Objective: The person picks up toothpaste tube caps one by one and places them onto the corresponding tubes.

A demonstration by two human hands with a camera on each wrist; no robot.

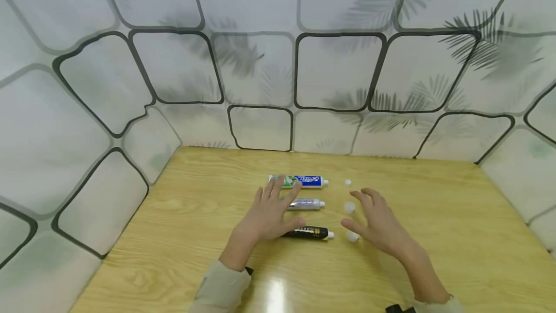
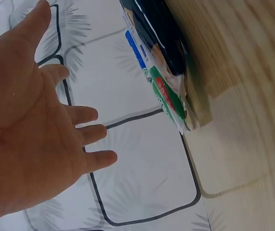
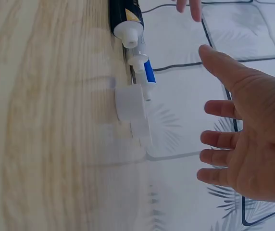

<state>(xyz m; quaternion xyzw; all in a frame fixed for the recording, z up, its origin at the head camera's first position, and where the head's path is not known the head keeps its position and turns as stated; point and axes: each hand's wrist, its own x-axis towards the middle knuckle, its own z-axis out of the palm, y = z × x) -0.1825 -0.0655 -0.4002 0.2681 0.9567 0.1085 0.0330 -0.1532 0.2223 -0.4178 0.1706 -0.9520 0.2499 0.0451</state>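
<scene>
Three uncapped toothpaste tubes lie in parallel on the table, nozzles to the right: a blue and green tube [image 1: 309, 181] farthest, a silver tube [image 1: 306, 204] between, a black tube [image 1: 313, 232] nearest. To their right stand three white caps, the far cap [image 1: 348, 183], the middle cap [image 1: 349, 207] and the near cap [image 1: 353, 236]. My left hand [image 1: 270, 211] hovers over the tubes' left parts with fingers spread, holding nothing. Beside the caps my right hand [image 1: 382, 223] is raised, its fingers loosely bent and nothing in them.
The wooden table [image 1: 173, 235] meets a white wall covering [image 1: 260, 71] with grey outlines and leaf prints at its back and sides. A black strap piece [image 1: 399, 308] shows at the right sleeve.
</scene>
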